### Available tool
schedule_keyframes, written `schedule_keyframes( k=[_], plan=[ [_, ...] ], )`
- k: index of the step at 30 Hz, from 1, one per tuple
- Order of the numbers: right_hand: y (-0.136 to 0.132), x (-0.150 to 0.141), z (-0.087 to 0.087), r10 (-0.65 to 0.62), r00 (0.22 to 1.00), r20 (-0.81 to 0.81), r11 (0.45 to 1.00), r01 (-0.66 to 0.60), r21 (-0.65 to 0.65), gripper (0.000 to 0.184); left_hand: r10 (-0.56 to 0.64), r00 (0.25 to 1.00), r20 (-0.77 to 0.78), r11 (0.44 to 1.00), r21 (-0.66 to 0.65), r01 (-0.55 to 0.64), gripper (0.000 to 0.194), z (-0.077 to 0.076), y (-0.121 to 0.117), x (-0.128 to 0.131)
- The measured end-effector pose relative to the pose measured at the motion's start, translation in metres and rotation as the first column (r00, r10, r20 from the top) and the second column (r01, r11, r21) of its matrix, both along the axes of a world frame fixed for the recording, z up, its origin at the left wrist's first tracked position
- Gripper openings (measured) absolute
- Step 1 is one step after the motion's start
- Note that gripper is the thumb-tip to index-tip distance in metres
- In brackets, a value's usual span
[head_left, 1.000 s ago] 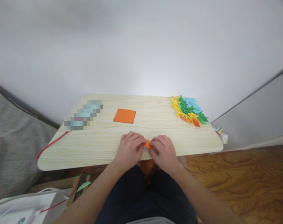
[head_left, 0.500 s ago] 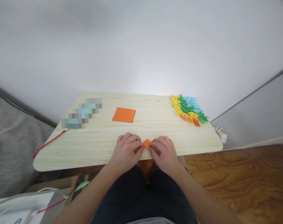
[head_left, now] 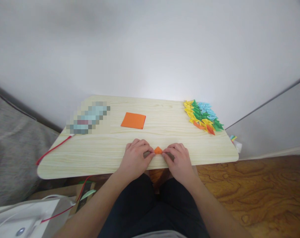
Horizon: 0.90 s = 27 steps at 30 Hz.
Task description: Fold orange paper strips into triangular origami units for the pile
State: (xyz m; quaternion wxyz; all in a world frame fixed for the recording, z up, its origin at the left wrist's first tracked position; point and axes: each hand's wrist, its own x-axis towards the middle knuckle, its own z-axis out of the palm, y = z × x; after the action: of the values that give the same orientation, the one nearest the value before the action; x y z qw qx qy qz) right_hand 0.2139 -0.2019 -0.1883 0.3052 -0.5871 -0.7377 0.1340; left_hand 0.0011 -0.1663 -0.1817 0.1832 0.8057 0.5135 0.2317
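both hands (head_left: 136,158) (head_left: 179,160) pinching orange paper piece (head_left: 158,150); fingers hide most, fold unclear.

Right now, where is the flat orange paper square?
In the head view, the orange paper square lies flat on the wooden table, left of centre, beyond the left hand.

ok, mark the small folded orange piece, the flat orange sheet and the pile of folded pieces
small folded orange piece (head_left: 158,150), head view, its visible middle between the fingertips
flat orange sheet (head_left: 133,120), head view, centre of its face
pile of folded pieces (head_left: 203,116), head view, green middle
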Motion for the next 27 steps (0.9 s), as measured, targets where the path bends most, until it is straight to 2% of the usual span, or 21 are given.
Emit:
schedule_keyframes(
  k=[8,27],
  plan=[
    [0.005,-0.001,0.004,-0.015,1.0,0.026,0.999,0.016,-0.031,0.005,-0.006,0.999,-0.037,0.999,-0.038,0.005,0.012,0.005,0.001,0.002],
    [0.0,-0.015,0.003,-0.172,0.983,0.058,0.984,0.175,-0.042,0.007,0.049,0.992,-0.118,0.998,-0.043,-0.054,0.013,0.007,0.004,0.01]
  ],
)
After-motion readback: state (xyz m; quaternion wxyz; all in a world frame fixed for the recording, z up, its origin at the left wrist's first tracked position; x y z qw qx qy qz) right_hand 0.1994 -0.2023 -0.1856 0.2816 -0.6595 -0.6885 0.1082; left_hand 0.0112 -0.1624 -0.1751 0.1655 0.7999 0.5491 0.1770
